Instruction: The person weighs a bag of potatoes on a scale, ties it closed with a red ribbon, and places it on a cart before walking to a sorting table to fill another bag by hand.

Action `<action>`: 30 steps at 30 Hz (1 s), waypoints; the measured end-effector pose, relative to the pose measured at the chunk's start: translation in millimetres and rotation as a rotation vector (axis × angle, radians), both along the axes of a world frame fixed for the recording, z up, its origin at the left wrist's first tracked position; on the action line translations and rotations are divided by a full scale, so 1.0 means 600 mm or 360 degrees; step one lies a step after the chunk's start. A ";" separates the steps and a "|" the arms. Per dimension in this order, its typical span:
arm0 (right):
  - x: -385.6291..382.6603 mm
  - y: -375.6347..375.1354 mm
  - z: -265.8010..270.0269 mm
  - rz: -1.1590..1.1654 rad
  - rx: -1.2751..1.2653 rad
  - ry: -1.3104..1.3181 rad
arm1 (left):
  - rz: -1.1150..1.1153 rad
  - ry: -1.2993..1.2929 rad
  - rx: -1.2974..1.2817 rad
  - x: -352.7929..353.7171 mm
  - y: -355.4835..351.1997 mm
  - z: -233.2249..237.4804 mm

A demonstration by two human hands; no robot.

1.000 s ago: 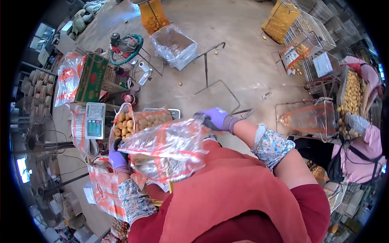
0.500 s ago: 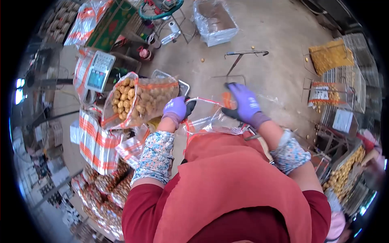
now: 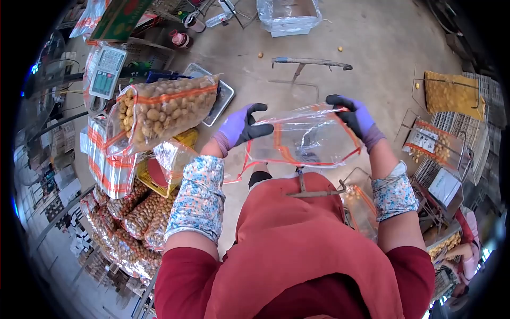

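Clear, red-striped plastic bag [image 3: 308,139] hangs empty, stretched between both hands.

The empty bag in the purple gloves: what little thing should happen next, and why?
Probably spread the mouth of the clear bag open. The left hand and right hand each pinch an edge of it, and it is stretched flat and empty between them, while a full bag lies on the tray.

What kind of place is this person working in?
Likely a fruit packing shed: a grey digital weighing scale, a clear orange-striped bag full of small yellow-brown fruit beside it, and more filled bags stacked below.
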State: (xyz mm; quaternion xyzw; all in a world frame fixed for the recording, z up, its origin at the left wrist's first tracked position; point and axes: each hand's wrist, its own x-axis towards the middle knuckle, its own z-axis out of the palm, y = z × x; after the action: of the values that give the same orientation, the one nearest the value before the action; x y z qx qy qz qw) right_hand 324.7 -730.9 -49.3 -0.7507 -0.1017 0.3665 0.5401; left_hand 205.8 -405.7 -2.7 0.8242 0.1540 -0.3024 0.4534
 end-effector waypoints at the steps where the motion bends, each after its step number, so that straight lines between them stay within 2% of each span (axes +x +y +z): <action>1: 0.021 -0.013 -0.011 -0.0059 -0.0001 0.0136 | -0.0014 0.0092 -0.0122 0.020 0.001 -0.010; 2: 0.033 -0.024 -0.034 -0.0149 -0.0002 0.0129 | 0.0141 0.0079 -0.0337 0.025 0.013 -0.060; 3: 0.044 -0.029 -0.056 -0.0237 -0.0005 0.0128 | 0.0205 0.0022 -0.0485 0.040 0.020 -0.065; 5: 0.065 -0.017 -0.068 -0.0289 -0.0296 0.0098 | 0.0082 -0.0130 -0.0138 0.068 0.029 -0.098; 7: 0.077 0.004 -0.097 -0.0478 -0.0279 0.0025 | 0.0192 -0.0279 0.0160 0.100 0.020 -0.101; 10: 0.108 0.020 -0.168 -0.0715 -0.0007 0.0271 | 0.0340 -0.0434 0.0339 0.141 0.029 -0.165; 11: 0.116 0.025 -0.173 -0.0682 -0.0022 0.0293 | 0.0365 -0.0522 0.0374 0.149 0.030 -0.180; 14: 0.131 0.043 -0.159 -0.0589 -0.0021 0.0325 | 0.0516 -0.0449 0.0150 0.172 0.015 -0.183; 17: 0.124 0.048 -0.170 -0.0802 0.0354 0.0420 | 0.0579 -0.0482 0.0006 0.188 0.002 -0.176; 20: 0.127 0.050 -0.160 -0.0824 0.0482 0.0458 | 0.0251 -0.0962 0.0154 0.201 0.008 -0.212; 23: 0.134 0.052 -0.171 -0.0774 0.0319 0.0289 | 0.0161 -0.0901 0.0270 0.209 0.012 -0.227; 26: 0.137 0.056 -0.258 -0.1036 0.0007 0.0465 | 0.0195 -0.0810 0.0383 0.213 0.007 -0.239; 27: 0.131 0.064 -0.256 -0.1095 0.0031 0.0525 | 0.0210 -0.0753 0.0372 0.211 0.006 -0.240; 29: 0.115 0.072 -0.332 -0.1164 -0.0139 0.0457 | 0.0243 -0.0646 0.0355 0.205 0.009 -0.237; 30: 0.105 0.079 -0.342 -0.1242 0.0225 0.0764 | 0.0243 -0.0478 0.0402 0.205 0.009 -0.236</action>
State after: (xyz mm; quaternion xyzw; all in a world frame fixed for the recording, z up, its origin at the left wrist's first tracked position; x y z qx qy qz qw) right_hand 387.8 -683.6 -254.7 -0.5880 0.2916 0.2915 0.6959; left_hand 328.5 -400.2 -144.2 0.8963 0.1834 -0.1193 0.3858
